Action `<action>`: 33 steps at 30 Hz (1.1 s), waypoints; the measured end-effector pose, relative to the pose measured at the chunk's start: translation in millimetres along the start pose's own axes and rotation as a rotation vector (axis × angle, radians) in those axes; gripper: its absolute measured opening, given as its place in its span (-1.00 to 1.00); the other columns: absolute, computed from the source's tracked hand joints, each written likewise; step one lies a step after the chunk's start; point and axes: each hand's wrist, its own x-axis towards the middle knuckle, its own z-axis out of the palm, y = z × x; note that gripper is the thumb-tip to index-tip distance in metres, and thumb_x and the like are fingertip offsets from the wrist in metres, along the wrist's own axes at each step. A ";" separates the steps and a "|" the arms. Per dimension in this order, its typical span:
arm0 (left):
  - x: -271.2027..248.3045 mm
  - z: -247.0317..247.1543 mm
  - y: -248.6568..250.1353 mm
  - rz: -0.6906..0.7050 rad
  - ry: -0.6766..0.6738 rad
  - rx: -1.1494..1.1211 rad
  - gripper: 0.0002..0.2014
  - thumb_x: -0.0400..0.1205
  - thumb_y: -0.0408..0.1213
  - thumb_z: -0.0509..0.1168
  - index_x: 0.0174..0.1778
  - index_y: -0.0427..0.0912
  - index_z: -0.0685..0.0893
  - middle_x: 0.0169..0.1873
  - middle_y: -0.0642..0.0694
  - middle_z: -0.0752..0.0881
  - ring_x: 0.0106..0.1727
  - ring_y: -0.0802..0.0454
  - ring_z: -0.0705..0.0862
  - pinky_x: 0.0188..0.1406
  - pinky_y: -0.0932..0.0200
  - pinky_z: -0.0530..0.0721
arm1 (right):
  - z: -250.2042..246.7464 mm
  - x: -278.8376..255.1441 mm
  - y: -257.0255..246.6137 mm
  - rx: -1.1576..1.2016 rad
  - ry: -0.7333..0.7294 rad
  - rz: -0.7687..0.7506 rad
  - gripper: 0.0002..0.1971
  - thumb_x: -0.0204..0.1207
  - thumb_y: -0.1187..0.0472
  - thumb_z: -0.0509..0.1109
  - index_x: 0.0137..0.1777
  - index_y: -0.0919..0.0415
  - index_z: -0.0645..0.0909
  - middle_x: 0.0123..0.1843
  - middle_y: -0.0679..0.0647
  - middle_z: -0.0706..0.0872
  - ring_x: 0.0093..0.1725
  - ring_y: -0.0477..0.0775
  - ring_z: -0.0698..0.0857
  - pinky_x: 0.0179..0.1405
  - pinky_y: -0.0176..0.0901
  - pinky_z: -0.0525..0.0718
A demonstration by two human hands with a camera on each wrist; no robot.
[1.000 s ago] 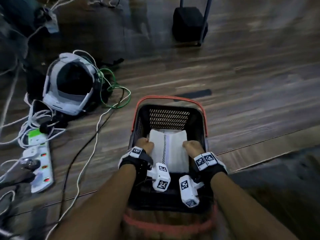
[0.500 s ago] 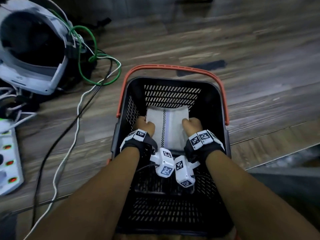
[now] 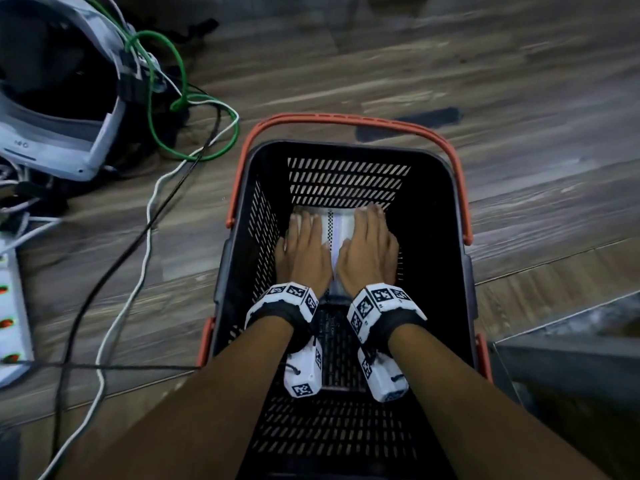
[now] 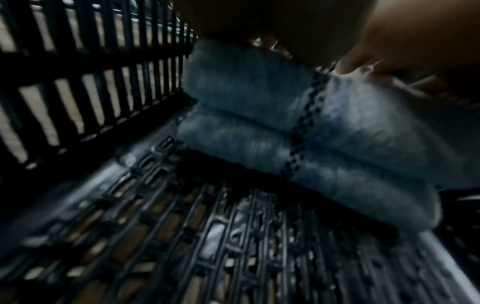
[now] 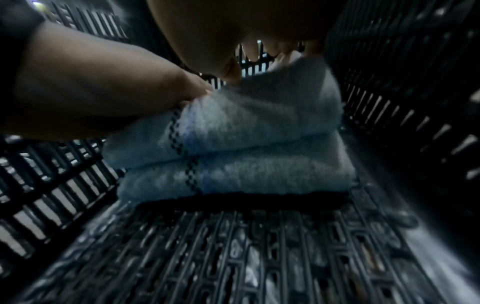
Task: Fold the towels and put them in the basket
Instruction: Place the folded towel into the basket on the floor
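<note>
A black basket with an orange handle stands on the wooden floor. At its far end lies a folded white towel with a dark checked stripe. The wrist views show it as two thick folded layers resting on the basket's grid floor. My left hand lies flat on the towel's left half and my right hand lies flat on its right half, fingers straight and pointing to the far wall. Both palms press down on top; most of the towel's top is hidden under them.
A white headset sits at the upper left with a green cable looped by it. White and black cables run across the floor left of the basket. A power strip lies at the left edge. The basket's slotted walls stand close beside both hands.
Both hands held the towel's sides with curled fingers as it went down into the basket. Now they have let go and lie flat on top of it. The head has come closer.
</note>
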 end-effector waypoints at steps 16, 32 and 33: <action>-42.3 -106.2 44.1 -0.013 -0.504 0.311 -0.64 0.71 -0.10 0.04 0.30 -0.23 0.52 0.34 -0.24 0.55 0.32 -0.21 0.55 0.24 -0.04 0.50 | -93.8 -28.3 -11.6 -0.092 -0.648 0.043 -0.69 0.62 0.09 0.13 0.06 0.34 0.55 0.14 0.28 0.65 0.11 0.28 0.64 -0.09 -0.12 0.51; -273.5 -421.2 232.3 0.320 0.125 0.308 -0.64 0.59 0.05 0.11 0.19 -0.02 0.62 0.24 -0.18 0.65 0.21 -0.23 0.65 0.09 -0.01 0.58 | -516.8 -239.4 0.0 -0.001 -0.102 -0.041 -0.60 0.65 0.11 0.21 0.02 0.51 0.65 -0.02 0.40 0.73 -0.01 0.32 0.70 -0.17 -0.06 0.51; -290.7 -430.2 244.0 0.344 0.142 0.299 -0.63 0.59 0.07 0.11 0.19 0.00 0.61 0.25 -0.18 0.64 0.22 -0.23 0.64 0.11 -0.03 0.57 | -535.4 -261.3 3.1 -0.013 -0.080 -0.027 -0.58 0.65 0.08 0.20 0.09 0.51 0.65 0.03 0.39 0.73 0.05 0.32 0.70 -0.12 -0.04 0.53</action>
